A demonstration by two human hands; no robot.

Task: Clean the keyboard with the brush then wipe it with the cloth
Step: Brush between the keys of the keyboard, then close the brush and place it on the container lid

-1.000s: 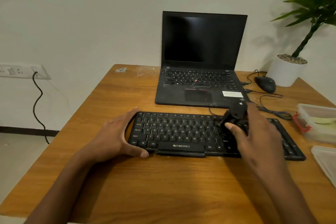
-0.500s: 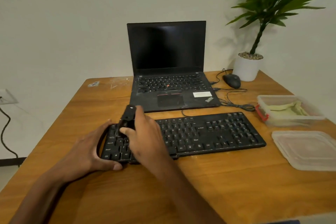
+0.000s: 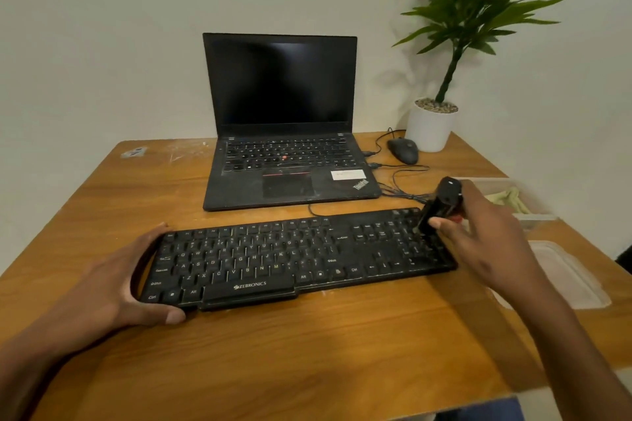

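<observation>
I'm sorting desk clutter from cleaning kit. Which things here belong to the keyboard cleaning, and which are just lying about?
In use:
keyboard, steadied at its left end by the left hand
brush, gripped by the right hand over the right-end keys
cloth in the plastic container

Lying about:
laptop
mouse
potted plant
container lid

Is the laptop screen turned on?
No, the laptop screen is all black and shows no picture.

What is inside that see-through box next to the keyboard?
A pale green cloth lies bunched inside the clear box. The right hand and its black brush cover the box's near left part, so anything there is hidden.
</observation>
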